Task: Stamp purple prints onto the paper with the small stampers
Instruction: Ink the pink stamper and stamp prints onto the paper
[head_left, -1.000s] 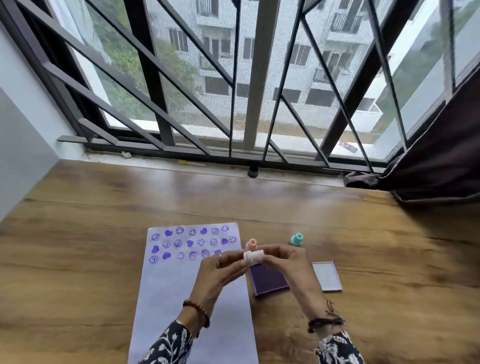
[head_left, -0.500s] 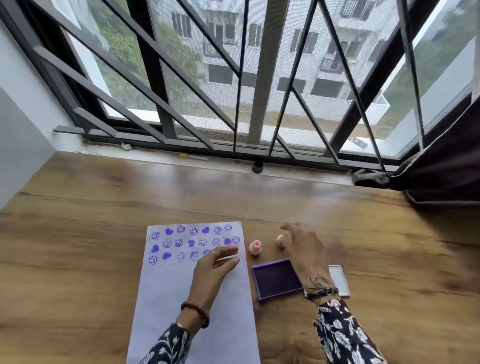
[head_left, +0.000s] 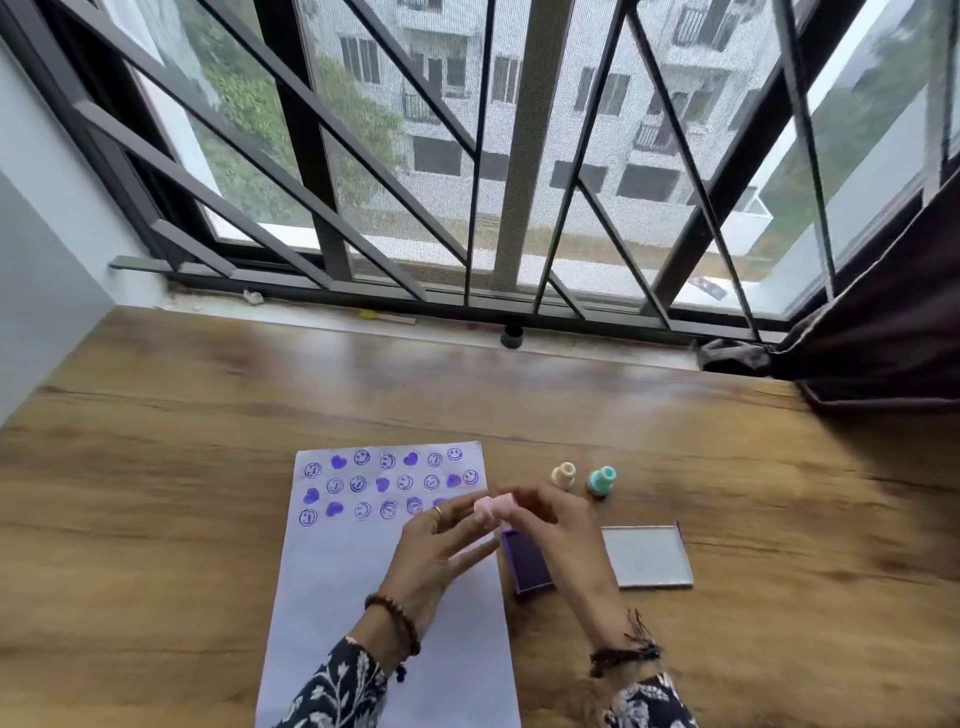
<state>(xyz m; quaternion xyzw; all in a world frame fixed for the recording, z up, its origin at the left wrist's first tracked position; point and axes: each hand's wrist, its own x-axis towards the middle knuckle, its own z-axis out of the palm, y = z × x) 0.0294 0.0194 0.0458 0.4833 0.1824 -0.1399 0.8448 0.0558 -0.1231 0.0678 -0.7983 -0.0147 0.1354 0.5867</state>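
A white paper (head_left: 363, 582) lies on the wooden table (head_left: 156, 415), its top rows filled with purple smiley and heart prints. My right hand (head_left: 561, 540) pinches a small pink stamper (head_left: 491, 506) above the paper's right edge. My left hand (head_left: 441, 551) hovers beside it with fingers spread, fingertips close to the stamper; touching or apart is blurred. The purple ink pad (head_left: 524, 561) sits just right of the paper, partly hidden by my right hand. A cream stamper (head_left: 563, 475) and a teal stamper (head_left: 601, 480) stand upright behind the pad.
The ink pad's clear lid (head_left: 649, 556) lies flat to the right of the pad. A dark curtain (head_left: 883, 322) bunches at the table's back right corner. A barred window (head_left: 467, 156) runs along the far edge, with a small black cap (head_left: 511, 336) on its sill.
My right hand left the cream stamper behind the pad and came back toward the paper holding a pink stamper. My left hand lifted off the paper toward it.
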